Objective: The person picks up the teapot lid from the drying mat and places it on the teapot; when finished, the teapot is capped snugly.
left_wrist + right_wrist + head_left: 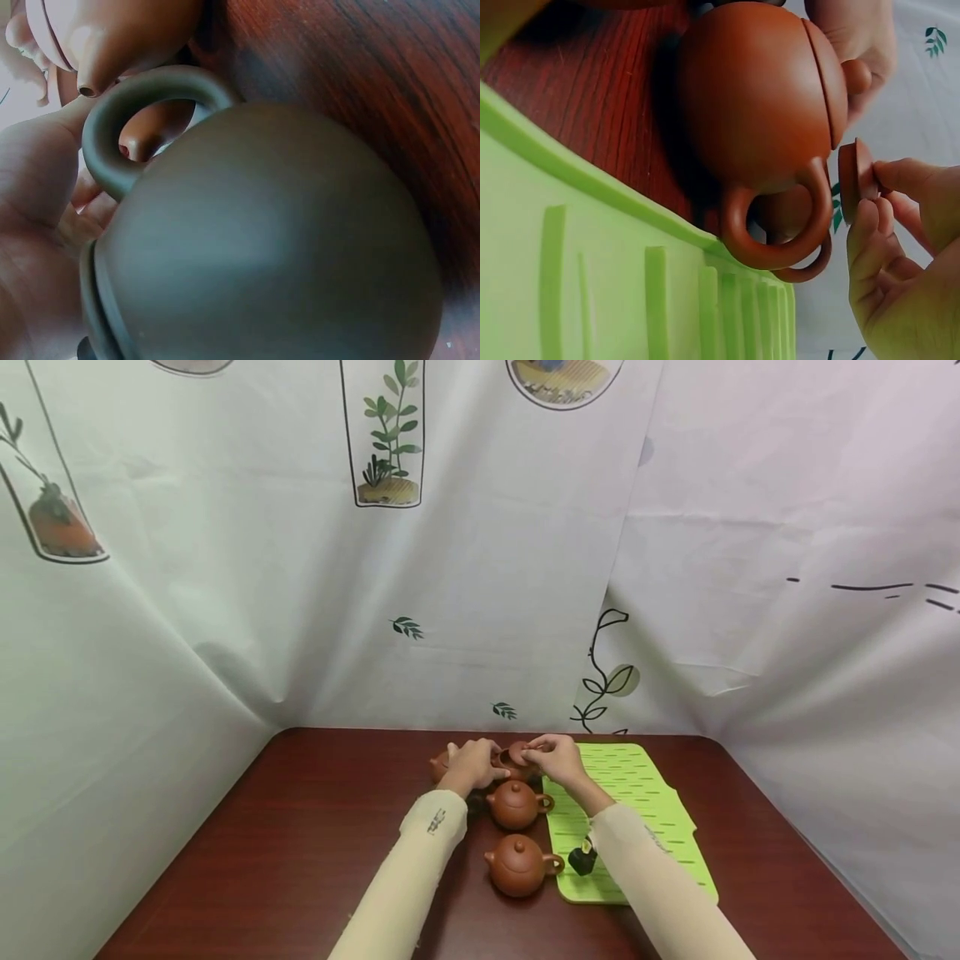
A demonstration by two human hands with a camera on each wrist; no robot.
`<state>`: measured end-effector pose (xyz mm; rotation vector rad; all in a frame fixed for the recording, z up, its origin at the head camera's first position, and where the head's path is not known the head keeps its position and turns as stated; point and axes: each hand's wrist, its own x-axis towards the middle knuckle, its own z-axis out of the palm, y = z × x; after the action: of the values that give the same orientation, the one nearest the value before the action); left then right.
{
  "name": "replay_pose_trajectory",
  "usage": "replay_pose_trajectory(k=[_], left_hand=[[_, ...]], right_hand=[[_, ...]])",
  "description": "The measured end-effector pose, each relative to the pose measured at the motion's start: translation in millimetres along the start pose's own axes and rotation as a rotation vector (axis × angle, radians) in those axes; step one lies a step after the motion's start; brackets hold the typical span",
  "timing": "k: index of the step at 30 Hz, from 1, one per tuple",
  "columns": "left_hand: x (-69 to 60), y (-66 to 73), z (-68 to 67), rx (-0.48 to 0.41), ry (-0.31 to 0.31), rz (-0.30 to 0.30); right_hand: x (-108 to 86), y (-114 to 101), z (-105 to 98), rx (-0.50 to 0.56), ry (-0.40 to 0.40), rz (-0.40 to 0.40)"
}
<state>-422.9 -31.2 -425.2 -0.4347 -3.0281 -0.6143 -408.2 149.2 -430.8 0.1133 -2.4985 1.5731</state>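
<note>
At the back of the table, my right hand (558, 762) pinches a small reddish-brown teapot lid (857, 180) between thumb and fingers. The lid is tilted, just above an uncovered clay teapot (514, 768). My left hand (472, 766) holds that teapot from its left side, thumb toward me and fingers behind. Closer to me stand two lidded reddish teapots, a middle one (513, 807) and a front one (517, 868), handles to the right. A dark grey-brown teapot (277, 232) sits beneath my left wrist, mostly hidden in the head view.
Another reddish teapot (439, 767) stands left of my left hand. A ribbed light-green mat (637, 810) lies at the right, its edge beside the teapot handles. On it, a small black object (582, 860) shows near my right sleeve. White printed cloth (480, 568) hangs behind the table.
</note>
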Motion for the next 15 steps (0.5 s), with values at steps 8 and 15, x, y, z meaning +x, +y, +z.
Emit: replay_pose_trajectory(k=[8, 15], left_hand=[[0.9, -0.4, 1.8, 0.015, -0.004, 0.003], [0.8, -0.9, 1.4, 0.019, -0.003, -0.007]], right_hand=[[4.4, -1.2, 2.6, -0.024, -0.028, -0.019], [9.7, -4.2, 7.6, -0.052, -0.054, -0.018]])
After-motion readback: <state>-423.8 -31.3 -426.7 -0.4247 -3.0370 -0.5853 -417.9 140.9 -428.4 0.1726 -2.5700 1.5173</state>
